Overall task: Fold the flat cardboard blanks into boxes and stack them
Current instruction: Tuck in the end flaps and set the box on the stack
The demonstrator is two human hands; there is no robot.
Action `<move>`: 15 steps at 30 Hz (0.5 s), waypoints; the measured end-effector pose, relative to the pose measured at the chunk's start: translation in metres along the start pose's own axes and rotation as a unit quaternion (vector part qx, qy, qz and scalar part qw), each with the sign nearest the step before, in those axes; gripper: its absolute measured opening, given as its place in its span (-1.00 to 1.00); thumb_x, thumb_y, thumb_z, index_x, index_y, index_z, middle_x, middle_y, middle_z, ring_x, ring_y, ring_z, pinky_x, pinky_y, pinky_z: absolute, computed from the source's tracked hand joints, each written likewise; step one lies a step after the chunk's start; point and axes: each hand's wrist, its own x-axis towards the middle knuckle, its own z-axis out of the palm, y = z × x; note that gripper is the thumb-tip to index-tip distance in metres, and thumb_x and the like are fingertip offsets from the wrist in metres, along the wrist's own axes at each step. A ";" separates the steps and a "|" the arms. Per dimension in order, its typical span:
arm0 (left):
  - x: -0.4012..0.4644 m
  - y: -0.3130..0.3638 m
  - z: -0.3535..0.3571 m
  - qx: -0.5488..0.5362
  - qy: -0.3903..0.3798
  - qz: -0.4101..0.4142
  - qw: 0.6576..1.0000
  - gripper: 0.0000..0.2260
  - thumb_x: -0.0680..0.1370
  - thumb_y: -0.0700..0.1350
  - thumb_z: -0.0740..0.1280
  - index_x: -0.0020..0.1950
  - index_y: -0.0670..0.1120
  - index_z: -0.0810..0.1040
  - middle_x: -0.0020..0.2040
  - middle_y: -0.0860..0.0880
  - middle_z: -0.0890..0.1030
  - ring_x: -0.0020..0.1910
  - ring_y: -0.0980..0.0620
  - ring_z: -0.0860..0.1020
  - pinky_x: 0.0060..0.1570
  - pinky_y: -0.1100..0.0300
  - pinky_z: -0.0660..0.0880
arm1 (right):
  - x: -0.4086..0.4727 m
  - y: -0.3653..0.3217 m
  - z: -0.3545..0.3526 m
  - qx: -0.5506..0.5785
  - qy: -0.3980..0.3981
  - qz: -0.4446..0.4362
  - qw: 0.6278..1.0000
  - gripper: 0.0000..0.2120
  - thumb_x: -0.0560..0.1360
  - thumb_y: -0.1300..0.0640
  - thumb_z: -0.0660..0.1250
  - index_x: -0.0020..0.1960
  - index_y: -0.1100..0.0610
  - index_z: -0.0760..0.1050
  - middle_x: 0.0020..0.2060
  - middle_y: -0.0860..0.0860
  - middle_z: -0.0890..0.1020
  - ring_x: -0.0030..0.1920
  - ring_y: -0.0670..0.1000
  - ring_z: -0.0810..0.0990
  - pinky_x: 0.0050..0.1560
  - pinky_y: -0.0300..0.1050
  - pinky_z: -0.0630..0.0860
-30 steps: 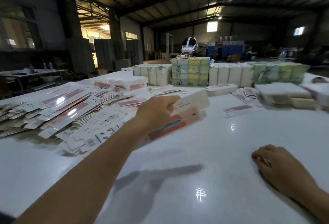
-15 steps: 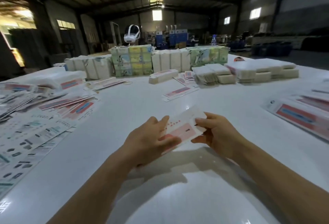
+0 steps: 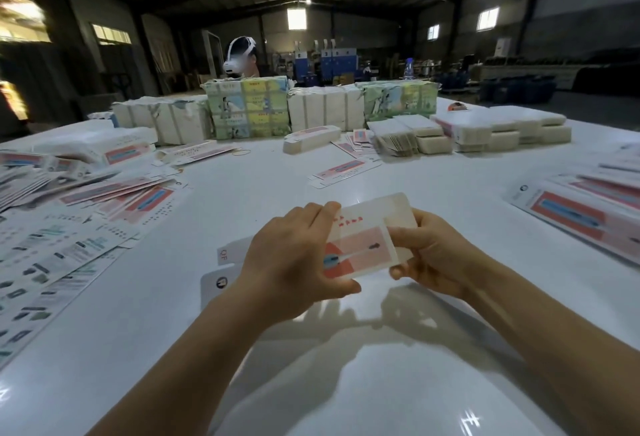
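Note:
A white and pink cardboard blank (image 3: pixel 363 245) hangs just above the white table (image 3: pixel 242 349), held between both hands. My left hand (image 3: pixel 294 259) grips its left part, thumb under and fingers over the top edge. My right hand (image 3: pixel 433 252) pinches its right end. White flaps of the blank stick out to the left behind my left hand. A spread heap of flat blanks (image 3: pixel 69 227) lies at the left. More flat blanks (image 3: pixel 588 214) lie at the right edge.
Wrapped bundles (image 3: pixel 249 106) stand in a row across the far side, with low stacks of white packs (image 3: pixel 502 130) to their right. A single blank (image 3: pixel 343 172) and a folded box (image 3: pixel 311 137) lie mid-table. A person with a headset (image 3: pixel 242 58) stands behind the bundles.
My left hand brought the blank from the left heap to the middle in front of me. My right hand lifted off the table and took hold of the blank's right end.

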 end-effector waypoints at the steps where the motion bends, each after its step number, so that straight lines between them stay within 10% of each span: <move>1: 0.000 0.000 -0.001 0.015 -0.006 0.001 1.000 -0.13 0.32 0.35 0.36 0.49 -0.04 0.18 0.23 0.02 0.45 0.03 0.04 0.42 -0.02 0.22 0.44 | 0.000 0.000 0.000 -0.026 0.013 -0.001 1.000 -0.68 0.36 0.28 0.44 0.11 0.20 0.54 -0.11 0.15 0.69 -0.23 0.06 0.68 -0.54 -0.20 0.50; 15: 0.005 0.002 0.000 -0.016 -0.090 -0.079 0.993 -0.45 0.41 0.31 0.30 0.28 0.09 0.25 0.13 0.05 0.46 -0.11 0.02 0.45 -0.10 0.15 0.44 | 0.006 0.002 0.000 -0.077 0.089 0.088 0.989 -0.75 0.49 0.46 0.11 -0.07 0.27 0.54 -0.48 0.13 0.56 -0.59 -0.08 0.42 -0.60 -0.28 0.37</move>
